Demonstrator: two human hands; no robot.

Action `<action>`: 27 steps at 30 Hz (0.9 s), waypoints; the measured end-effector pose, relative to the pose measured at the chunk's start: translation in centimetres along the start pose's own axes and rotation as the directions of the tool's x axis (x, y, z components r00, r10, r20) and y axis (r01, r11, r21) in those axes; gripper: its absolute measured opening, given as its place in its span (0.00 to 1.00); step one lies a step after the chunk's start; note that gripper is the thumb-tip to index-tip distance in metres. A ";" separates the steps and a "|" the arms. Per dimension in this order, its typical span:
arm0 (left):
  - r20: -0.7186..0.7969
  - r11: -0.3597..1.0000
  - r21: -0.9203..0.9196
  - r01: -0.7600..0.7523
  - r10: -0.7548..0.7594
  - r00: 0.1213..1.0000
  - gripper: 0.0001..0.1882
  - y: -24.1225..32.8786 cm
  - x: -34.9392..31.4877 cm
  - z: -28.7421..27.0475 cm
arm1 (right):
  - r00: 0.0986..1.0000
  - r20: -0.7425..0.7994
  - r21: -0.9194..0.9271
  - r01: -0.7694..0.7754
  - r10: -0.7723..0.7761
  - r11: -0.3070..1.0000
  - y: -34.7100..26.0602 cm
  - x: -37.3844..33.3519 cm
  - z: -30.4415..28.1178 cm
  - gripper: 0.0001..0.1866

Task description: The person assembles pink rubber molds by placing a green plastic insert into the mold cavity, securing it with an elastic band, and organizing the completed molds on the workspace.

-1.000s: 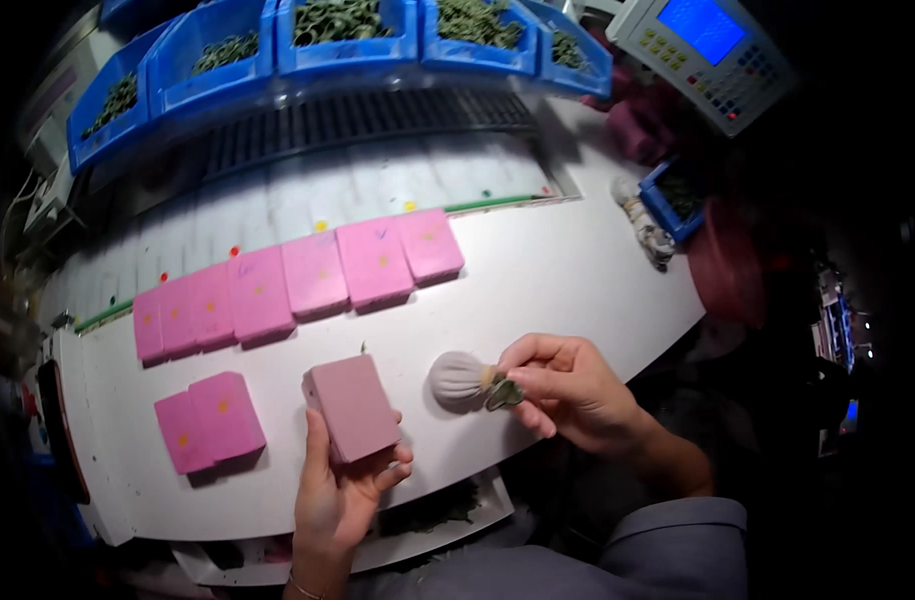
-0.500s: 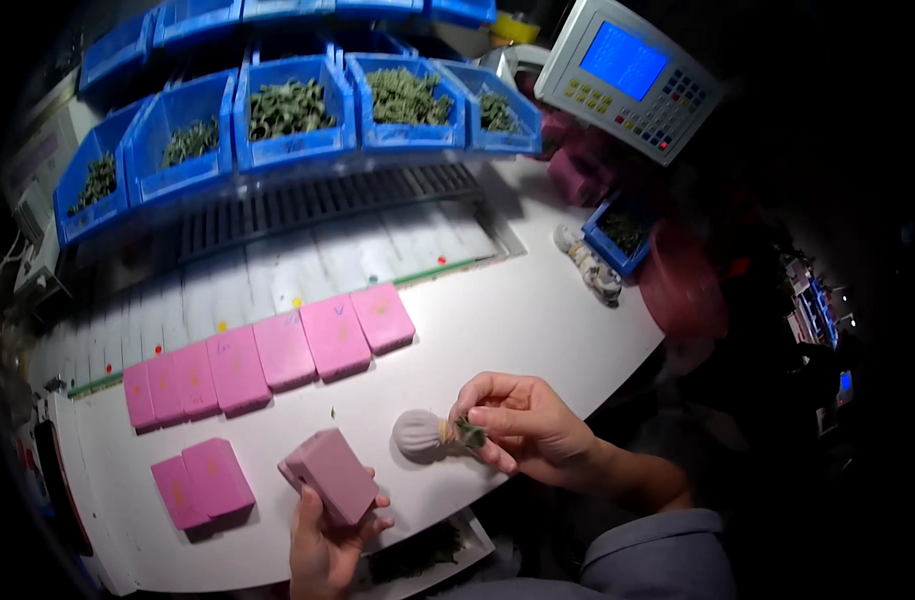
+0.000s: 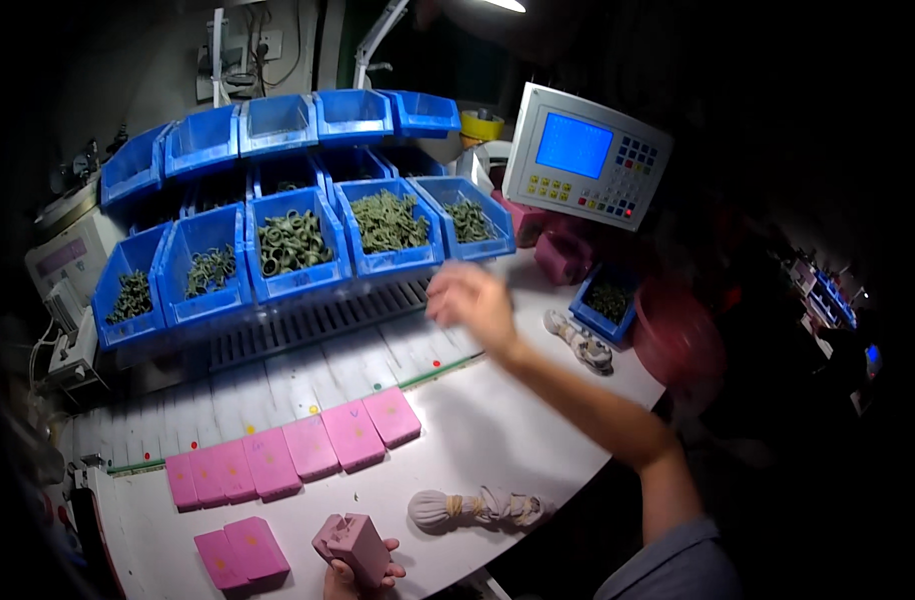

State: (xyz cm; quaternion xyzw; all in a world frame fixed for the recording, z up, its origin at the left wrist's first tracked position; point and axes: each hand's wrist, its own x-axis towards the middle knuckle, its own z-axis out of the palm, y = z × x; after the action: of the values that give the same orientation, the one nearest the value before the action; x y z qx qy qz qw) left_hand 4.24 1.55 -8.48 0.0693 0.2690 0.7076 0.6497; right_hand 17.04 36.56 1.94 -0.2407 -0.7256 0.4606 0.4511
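Note:
A dusty-pink mould block (image 3: 362, 548) with a notched, uneven top rests in my left hand (image 3: 344, 580), near the front of the table. Thumb and fingers wrap its sides. My right hand (image 3: 475, 308) is stretched far forward, in front of the blue bins, its fingers smeared by motion; whether it holds anything I cannot make out. The closest bin (image 3: 398, 262) holds many small green pieces, and the one left of it contains green rings (image 3: 296, 242). Below my right forearm lies a pale cloth bag (image 3: 433, 511) tied with a yellowish band.
A row of pink blocks (image 3: 311, 447) crosses the white table (image 3: 518, 420), with two more pink blocks (image 3: 243, 553) nearer. A keypad device (image 3: 588, 155) with a blue screen stands back right, beyond a small blue tray (image 3: 606, 305), a second cloth bundle (image 3: 578, 342) and a red basin (image 3: 678, 330).
My right hand has left the cloth bag and moved forward to the bins; the green piece it held is no longer visible. The view has tilted up, and the held block is turned differently.

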 end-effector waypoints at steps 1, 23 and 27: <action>-0.012 1.000 -0.005 -0.019 0.019 1.000 0.33 0.1 0.2 -0.2 | 0.994 0.107 -0.015 -0.019 0.021 1.000 -1.4 -3.2 3.2 0.12; 0.052 0.962 0.273 -0.002 -0.012 0.999 0.40 2.9 -0.7 4.2 | 0.835 0.536 -0.071 -0.100 0.122 0.992 -7.2 -15.5 13.8 0.09; 0.096 0.950 0.313 -0.017 -0.013 0.995 0.46 2.9 -2.2 5.2 | 0.762 0.635 0.167 -0.290 0.122 0.942 -6.8 -15.6 14.3 0.16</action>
State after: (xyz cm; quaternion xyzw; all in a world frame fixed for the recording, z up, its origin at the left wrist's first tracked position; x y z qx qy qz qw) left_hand 4.36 0.91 -2.20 0.2059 0.3462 0.6523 0.6421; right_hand 12.40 15.03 -1.24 -0.0958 -0.7358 0.6503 0.1627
